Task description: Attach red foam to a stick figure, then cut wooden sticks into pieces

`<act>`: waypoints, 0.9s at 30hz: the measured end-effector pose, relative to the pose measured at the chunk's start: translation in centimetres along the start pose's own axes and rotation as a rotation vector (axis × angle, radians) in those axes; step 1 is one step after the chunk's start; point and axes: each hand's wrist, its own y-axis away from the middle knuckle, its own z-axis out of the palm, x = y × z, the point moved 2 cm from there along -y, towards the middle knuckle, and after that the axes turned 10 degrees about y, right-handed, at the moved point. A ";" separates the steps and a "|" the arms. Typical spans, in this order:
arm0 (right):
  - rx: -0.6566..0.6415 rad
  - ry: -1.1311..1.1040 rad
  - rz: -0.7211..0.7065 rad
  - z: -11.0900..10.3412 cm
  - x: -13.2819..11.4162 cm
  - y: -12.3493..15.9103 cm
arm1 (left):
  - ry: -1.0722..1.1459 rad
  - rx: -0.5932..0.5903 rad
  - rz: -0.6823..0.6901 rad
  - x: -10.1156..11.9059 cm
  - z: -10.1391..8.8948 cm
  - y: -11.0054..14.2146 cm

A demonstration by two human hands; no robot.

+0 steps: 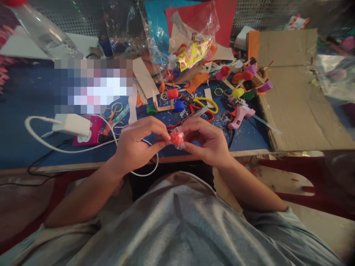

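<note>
Between my two hands is a small red lump in clear plastic (176,138), held over the near edge of the blue table. My left hand (140,142) pinches its left side between thumb and fingertips. On the other side, the thumb and fingers of my right hand (209,142) grip the clear wrapping. Just beyond my fingers lie red-handled scissors (210,117) and yellow-handled scissors (212,104). What exactly the red lump is, I cannot make out. A pink glue gun (241,116) lies to the right of my right hand.
A white charger (71,125) sits in a magenta power socket (95,129), its white cable looping near my left hand. Cardboard (294,92) covers the right side. Bottle caps, paper scraps and a yellow packet (194,53) lie behind. A clear bottle (47,31) leans at back left.
</note>
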 end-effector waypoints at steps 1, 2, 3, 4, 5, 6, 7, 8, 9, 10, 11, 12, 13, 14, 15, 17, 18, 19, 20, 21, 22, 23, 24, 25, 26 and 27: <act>-0.002 0.009 -0.009 0.0 0.0 0.0 | -0.004 -0.008 0.004 0.1 0.0 0.0; 0.003 0.012 -0.021 0.0 0.0 0.0 | -0.006 -0.015 0.003 0.1 0.0 -0.1; 0.012 0.007 -0.033 0.0 0.0 0.1 | -0.006 -0.023 -0.002 0.1 0.0 -0.1; 0.027 -0.004 -0.043 -0.1 0.0 0.1 | -0.006 -0.029 -0.010 0.1 -0.1 0.0; 0.049 -0.022 -0.048 -0.1 0.0 0.2 | -0.009 -0.033 -0.018 0.0 -0.1 0.0; 0.067 -0.046 -0.045 -0.2 0.0 0.2 | -0.010 -0.037 -0.025 -0.1 -0.2 0.1; 0.078 -0.083 -0.026 -0.1 0.1 0.3 | -0.009 -0.037 -0.028 -0.2 -0.2 0.2; 0.080 -0.137 0.011 -0.1 0.2 0.4 | -0.004 -0.035 -0.031 -0.3 -0.3 0.3; 0.078 -0.214 0.069 0.0 0.4 0.4 | 0.003 -0.035 -0.036 -0.4 -0.3 0.4; 0.076 -0.305 0.135 0.1 0.6 0.5 | 0.014 -0.034 -0.044 -0.5 -0.3 0.5; 0.075 -0.394 0.201 0.3 0.8 0.6 | 0.028 -0.032 -0.056 -0.6 -0.2 0.5; 0.075 -0.471 0.256 0.5 1.1 0.7 | 0.041 -0.026 -0.073 -0.7 -0.2 0.5; 0.077 -0.525 0.294 0.7 1.3 0.8 | 0.051 -0.018 -0.090 -0.8 -0.1 0.5; 0.077 -0.555 0.313 0.9 1.4 0.9 | 0.057 -0.011 -0.108 -0.9 0.0 0.5; 0.078 -0.568 0.321 1.0 1.6 1.0 | 0.061 -0.004 -0.119 -1.0 0.1 0.5; 0.077 -0.597 0.309 1.2 1.8 1.2 | 0.063 -0.002 -0.129 -1.1 0.3 0.4; 0.073 -0.615 0.291 1.2 1.9 1.2 | 0.062 -0.003 -0.129 -1.1 0.4 0.4; 0.060 -0.627 0.266 1.1 1.9 1.3 | 0.059 -0.003 -0.129 -1.0 0.5 0.3; 0.032 -0.633 0.238 1.1 1.9 1.3 | 0.054 -0.001 -0.130 -1.0 0.5 0.3; -0.006 -0.628 0.212 1.1 1.9 1.4 | 0.047 0.001 -0.131 -0.9 0.6 0.3; -0.040 -0.607 0.192 1.0 1.8 1.4 | 0.036 0.002 -0.133 -0.8 0.6 0.2; -0.055 -0.563 0.187 0.9 1.8 1.5 | 0.024 0.003 -0.131 -0.7 0.6 0.2; -0.045 -0.500 0.191 0.9 1.7 1.5 | 0.012 0.000 -0.126 -0.6 0.6 0.2; -0.012 -0.429 0.201 0.8 1.6 1.5 | -0.001 -0.002 -0.116 -0.6 0.7 0.1; 0.034 -0.360 0.218 0.7 1.6 1.6 | -0.012 -0.006 -0.103 -0.5 0.7 0.1; 0.079 -0.308 0.239 0.7 1.6 1.6 | -0.020 -0.011 -0.091 -0.4 0.7 0.1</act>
